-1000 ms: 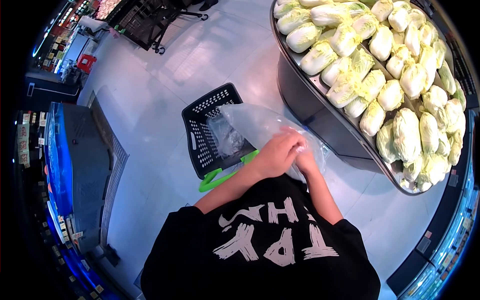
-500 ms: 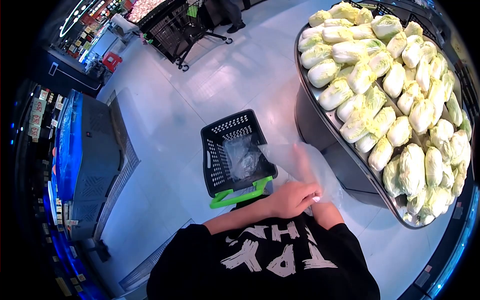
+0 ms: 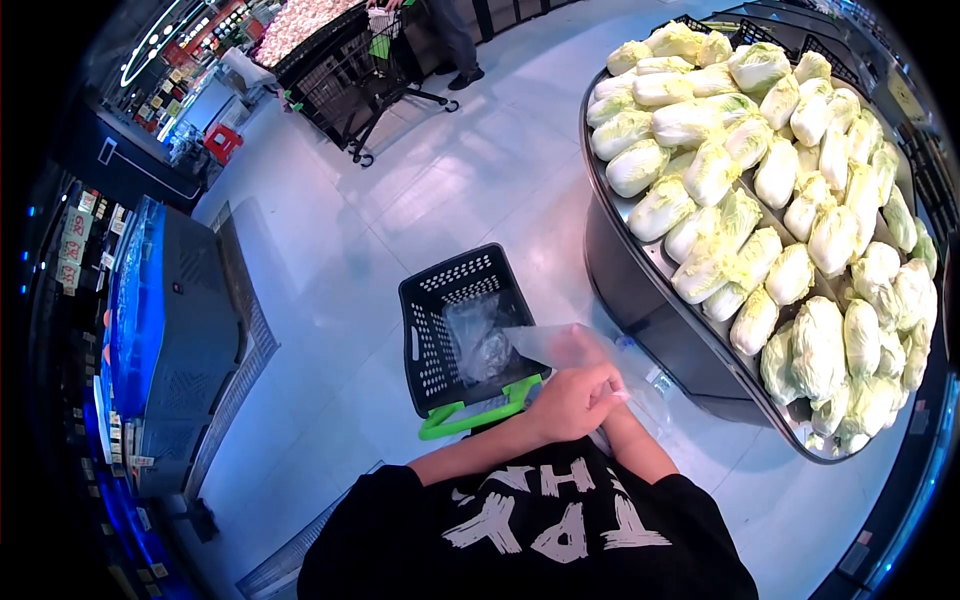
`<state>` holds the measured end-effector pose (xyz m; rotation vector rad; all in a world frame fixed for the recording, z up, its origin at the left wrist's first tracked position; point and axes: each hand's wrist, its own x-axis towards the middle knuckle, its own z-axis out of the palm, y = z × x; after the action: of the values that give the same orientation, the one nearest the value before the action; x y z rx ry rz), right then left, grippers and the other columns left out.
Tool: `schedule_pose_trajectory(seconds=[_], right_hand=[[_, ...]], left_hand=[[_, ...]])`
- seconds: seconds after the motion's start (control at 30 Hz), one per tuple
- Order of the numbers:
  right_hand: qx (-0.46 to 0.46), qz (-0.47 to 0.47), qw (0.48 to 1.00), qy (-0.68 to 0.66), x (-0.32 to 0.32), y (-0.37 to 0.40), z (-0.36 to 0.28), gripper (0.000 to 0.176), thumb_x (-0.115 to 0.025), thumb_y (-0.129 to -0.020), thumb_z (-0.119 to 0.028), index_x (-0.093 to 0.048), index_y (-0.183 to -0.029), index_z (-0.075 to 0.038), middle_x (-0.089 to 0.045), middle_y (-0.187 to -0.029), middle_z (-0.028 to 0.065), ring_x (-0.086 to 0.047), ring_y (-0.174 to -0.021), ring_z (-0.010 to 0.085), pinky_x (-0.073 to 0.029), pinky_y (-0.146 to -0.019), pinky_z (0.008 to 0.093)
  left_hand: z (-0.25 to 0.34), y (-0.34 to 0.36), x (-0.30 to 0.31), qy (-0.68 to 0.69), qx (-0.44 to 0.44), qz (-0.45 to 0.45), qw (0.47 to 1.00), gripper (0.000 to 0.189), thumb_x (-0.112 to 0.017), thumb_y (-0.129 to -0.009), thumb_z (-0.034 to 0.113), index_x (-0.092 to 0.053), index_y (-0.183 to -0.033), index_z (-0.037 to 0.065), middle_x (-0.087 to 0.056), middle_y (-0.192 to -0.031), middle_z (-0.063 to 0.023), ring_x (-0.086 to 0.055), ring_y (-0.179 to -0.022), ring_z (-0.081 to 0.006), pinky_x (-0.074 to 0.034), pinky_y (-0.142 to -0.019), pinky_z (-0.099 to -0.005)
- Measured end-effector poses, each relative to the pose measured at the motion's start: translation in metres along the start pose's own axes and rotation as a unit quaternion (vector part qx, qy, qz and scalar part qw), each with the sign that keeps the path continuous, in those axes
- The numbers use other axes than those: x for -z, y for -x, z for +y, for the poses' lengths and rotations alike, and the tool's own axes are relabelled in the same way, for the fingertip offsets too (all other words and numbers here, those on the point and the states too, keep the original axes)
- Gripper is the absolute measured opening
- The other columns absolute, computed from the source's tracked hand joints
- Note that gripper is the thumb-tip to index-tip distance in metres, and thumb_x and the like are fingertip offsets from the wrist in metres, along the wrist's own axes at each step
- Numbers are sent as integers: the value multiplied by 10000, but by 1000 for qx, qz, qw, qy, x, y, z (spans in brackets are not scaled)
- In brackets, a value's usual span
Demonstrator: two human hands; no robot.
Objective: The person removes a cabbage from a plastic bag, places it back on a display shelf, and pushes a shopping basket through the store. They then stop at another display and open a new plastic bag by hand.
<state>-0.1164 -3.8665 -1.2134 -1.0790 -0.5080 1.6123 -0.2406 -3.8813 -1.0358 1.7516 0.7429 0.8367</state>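
A clear plastic bag (image 3: 535, 343) is pulled over my right hand (image 3: 580, 348), which shows only as a blurred shape through the film; its fingers cannot be made out. My left hand (image 3: 575, 402) crosses over the right forearm, its fingers closed on the bag's edge near the right wrist. Just left of both hands, a black shopping basket (image 3: 425, 340) with a green handle (image 3: 480, 408) stands on the floor. Inside it lies something in clear plastic (image 3: 480, 340), whose contents I cannot make out.
To the right, a round display stand (image 3: 640, 310) carries many napa cabbages (image 3: 690, 122). A shopping cart (image 3: 350, 85) stands at the upper left, with a person's legs (image 3: 455, 45) beside it. A grey refrigerated case (image 3: 190, 330) runs along the left.
The hands have come slightly lower and left, and the right hand inside the bag sits closer to the left hand. The view has shifted a little, showing more of the person by the cart.
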Motion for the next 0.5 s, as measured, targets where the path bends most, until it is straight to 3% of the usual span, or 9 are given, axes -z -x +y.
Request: schedule_pose_trajectory(seconds=[0.03, 0.1, 0.27, 0.37, 0.5], right_hand=[[-77, 25, 993, -84, -15, 6, -16, 461, -592, -953, -406, -562, -1227, -36, -609, -1210, 135, -578, -1092, 274, -433, -989, 422], [-126, 62, 985, -98, -35, 12, -39, 458, -582, -955, -421, -580, -1181, -23, -616, -1189, 141, -581, -1084, 268, -441, -981, 415], [-126, 53, 987, -88, -30, 5, -34, 496, -566, -950, -461, -586, -1167, -16, -627, -1163, 155, -598, -1047, 277, -459, -947, 417], [-99, 57, 993, -40, -21, -5, -20, 520, -556, -946, -485, -589, -1159, -12, -633, -1148, 164, -609, -1024, 283, -471, -927, 419], [-69, 146, 972, 172, 1, -12, 6, 553, -544, -942, -517, -593, -1148, -6, -641, -1127, 175, -624, -994, 291, -485, -901, 421]], left_hand=[[2, 0, 0, 7, -3, -12, 1000, 126, -690, -859, 146, -616, -928, 70, -379, -527, -6, -386, -446, -128, -327, -464, -300], [8, 1, 2, 7, -10, -37, 999, 119, -694, -857, 144, -623, -919, 72, -381, -520, -3, -393, -443, -123, -328, -462, -296], [13, 8, 3, 12, -16, -21, 1000, 107, -700, -858, 144, -633, -907, 77, -396, -514, -5, -410, -440, -117, -324, -456, -289], [11, 9, 5, -21, -48, 26, 998, 85, -699, -857, 132, -645, -894, 78, -401, -515, -18, -419, -437, -140, -330, -450, -300], [7, 14, 5, -45, -104, 53, 992, 86, -732, -816, 118, -664, -860, 90, -401, -528, -13, -412, -447, -168, -328, -465, -307]])
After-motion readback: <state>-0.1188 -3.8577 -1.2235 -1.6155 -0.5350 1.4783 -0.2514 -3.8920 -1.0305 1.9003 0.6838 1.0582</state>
